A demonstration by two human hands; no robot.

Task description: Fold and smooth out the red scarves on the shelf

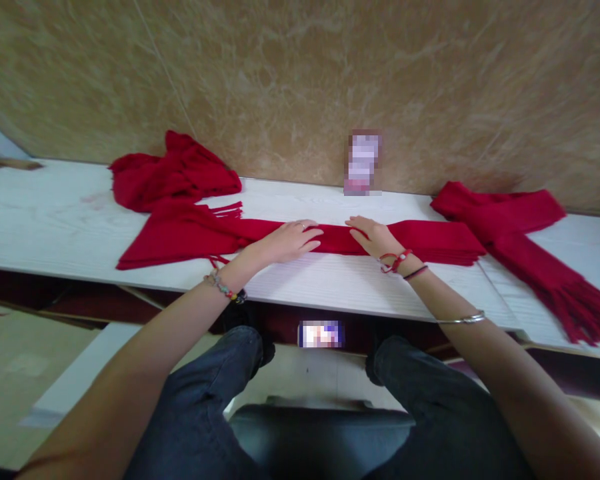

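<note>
A red scarf (433, 241) lies folded into a long narrow band across the white table. My left hand (290, 240) rests palm down on the middle of the band, its fingers stretched to the right. Facing it, my right hand (373, 237) lies on the same scarf with its fingers extended to the left. A short stretch of red cloth shows between the two hands. At the left, the scarf's end fans out wider, and some fringe shows beside it. What lies under my palms is hidden.
A crumpled red scarf (175, 173) sits at the back left. Another red scarf (505, 227) lies crossed over itself at the right, fringe toward the front edge. The white table (290, 283) meets a brown marbled wall (280, 87). A blurred rectangular item (363, 163) stands against the wall.
</note>
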